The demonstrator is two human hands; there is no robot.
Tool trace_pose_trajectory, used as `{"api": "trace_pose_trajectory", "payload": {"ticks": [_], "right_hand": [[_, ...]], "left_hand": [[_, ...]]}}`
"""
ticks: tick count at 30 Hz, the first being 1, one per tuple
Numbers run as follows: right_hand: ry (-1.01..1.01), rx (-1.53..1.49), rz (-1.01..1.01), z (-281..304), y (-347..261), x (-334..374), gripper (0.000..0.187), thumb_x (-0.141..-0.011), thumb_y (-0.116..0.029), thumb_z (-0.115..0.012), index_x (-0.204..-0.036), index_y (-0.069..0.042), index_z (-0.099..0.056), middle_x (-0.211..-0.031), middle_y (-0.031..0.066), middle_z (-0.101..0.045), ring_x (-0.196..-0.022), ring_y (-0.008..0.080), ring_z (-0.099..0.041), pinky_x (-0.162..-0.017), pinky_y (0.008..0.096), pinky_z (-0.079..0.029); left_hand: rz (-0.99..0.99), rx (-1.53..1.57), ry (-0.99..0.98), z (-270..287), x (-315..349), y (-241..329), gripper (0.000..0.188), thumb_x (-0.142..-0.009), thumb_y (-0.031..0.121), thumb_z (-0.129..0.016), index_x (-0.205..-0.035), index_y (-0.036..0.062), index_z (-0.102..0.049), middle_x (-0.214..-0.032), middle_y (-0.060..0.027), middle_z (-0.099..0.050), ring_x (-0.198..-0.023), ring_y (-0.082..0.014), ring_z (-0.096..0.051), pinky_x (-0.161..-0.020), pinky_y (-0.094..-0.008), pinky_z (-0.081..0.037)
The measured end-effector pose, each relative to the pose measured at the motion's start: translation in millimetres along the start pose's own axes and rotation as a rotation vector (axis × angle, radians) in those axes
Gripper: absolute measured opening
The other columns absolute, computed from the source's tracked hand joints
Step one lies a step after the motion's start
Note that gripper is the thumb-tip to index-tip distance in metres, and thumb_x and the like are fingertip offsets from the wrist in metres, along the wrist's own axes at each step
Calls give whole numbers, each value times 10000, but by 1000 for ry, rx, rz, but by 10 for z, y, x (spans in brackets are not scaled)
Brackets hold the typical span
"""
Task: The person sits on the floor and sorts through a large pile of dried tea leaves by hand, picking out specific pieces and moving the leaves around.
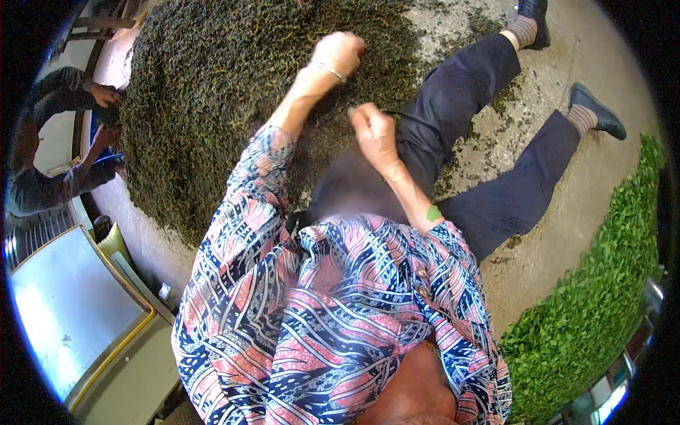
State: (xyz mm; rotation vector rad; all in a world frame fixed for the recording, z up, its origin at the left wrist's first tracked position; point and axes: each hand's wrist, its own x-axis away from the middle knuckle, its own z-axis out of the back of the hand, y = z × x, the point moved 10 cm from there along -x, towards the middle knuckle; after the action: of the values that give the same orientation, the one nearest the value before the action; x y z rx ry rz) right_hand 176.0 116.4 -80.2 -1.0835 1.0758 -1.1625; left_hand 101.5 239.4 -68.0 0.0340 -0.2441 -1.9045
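My left hand (340, 57), with a pale bracelet at its wrist, is raised over a big heap of dark, dried-looking leaves (205, 92). Its fingers are curled in and slightly blurred, so whatever they may hold is hidden. Closer to my lap, my right hand (375, 134) is closed too, thumb and fingers pinched together beside my thigh. What lies in that pinch is too small to make out. A green leaf (433, 213) clings to my right wrist. The heap lies at the near side of both hands and spreads far to the left.
My dark-trousered legs (453, 99) stretch out on the concrete floor (531, 170), scattered with leaf bits. Fresh green leaves (588, 304) form a bank at right. Another person's hand (106, 94) is at the heap's left edge. A metal-topped box (78, 304) stands lower left.
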Motion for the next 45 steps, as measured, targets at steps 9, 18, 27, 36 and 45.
{"api": "trace_pose_trajectory", "payload": {"ticks": [9, 18, 27, 36, 45], "right_hand": [[-36, -367, -230, -112, 443, -38, 147, -811, -45, -523, -954, -10, -537, -741, 39, -584, -535, 69, -528, -492, 212, -454], [-89, -377, -280, -185, 455, -48, 226, -816, -69, -536, -1036, -16, -531, -788, 44, -591, -544, 62, -516, -497, 207, -451], [-159, -381, -315, -184, 462, -12, 205, -838, -53, -495, -1033, 2, -528, -787, 33, -566, -586, 60, -516, -525, 196, -441], [-175, -401, -327, -198, 507, -14, 196, -835, -53, -502, -1019, 1, -542, -766, 38, -579, -561, 61, -514, -511, 205, -449], [-189, -398, -345, -164, 478, -30, 197, -835, -65, -500, -1017, 1, -541, -773, 33, -566, -579, 63, -510, -520, 203, -440]], "left_hand": [[296, 58, 802, 1050, 1720, -741, 107, -836, 143, -554, -919, 80, -579, -832, -67, -625, -652, -190, -611, -581, -284, -516], [401, -107, 558, 700, 2107, -945, 301, -727, 95, -582, -1027, 71, -565, -1074, -142, -522, -942, -320, -504, -796, -377, -439], [552, 888, 1006, 881, 2376, -1532, 215, -732, -96, -532, -899, 7, -622, -840, 0, -604, -721, -66, -531, -661, -189, -440], [814, 492, 941, 836, 2830, -1532, 106, -796, 77, -597, -900, 61, -604, -746, 27, -593, -591, -60, -510, -579, -175, -428], [1005, 277, 520, 397, 2483, -1910, 1084, -506, 598, -730, -1340, 103, -245, -1269, -259, -291, -1115, -409, -377, -878, -499, -383]]}}
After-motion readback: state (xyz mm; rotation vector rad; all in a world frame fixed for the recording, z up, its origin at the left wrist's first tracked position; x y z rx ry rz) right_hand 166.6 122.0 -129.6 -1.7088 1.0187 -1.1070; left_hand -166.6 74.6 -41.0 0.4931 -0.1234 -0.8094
